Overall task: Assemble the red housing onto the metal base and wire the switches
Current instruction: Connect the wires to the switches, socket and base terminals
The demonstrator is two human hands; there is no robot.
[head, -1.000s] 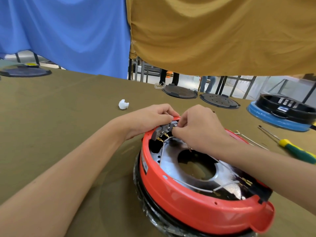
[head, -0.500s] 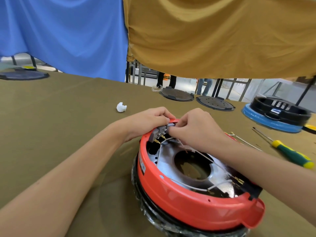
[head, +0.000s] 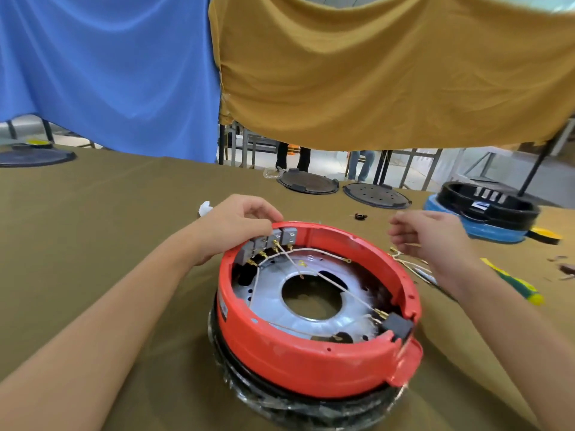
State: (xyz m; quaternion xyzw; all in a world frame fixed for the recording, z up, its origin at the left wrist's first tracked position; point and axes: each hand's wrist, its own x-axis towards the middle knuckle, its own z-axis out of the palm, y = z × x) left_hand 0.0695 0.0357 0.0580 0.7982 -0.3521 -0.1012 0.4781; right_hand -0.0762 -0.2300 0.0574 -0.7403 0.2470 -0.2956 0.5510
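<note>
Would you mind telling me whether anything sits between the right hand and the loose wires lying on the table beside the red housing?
Nothing visible does: the right hand hovers directly over the loose wires, clear of the red housing.

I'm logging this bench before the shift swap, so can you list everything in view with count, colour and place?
round plastic housing: 1, red, centre, on a black ring base
metal base plate: 1, silver, inside the housing
grey switch blocks: a row, grey, housing's far-left rim
thin wires: several, pale, across the plate
loose wires: a few, pale, right of the housing
screwdriver: 1, green and yellow, right
dark round covers: 2, far centre
black housing on blue base: 1, far right
crumpled scrap: 1, white, behind the left hand
cloth-covered table: 1, olive
left hand: grips the housing rim by the switches
right hand: loosely curled, over the loose wires
</note>
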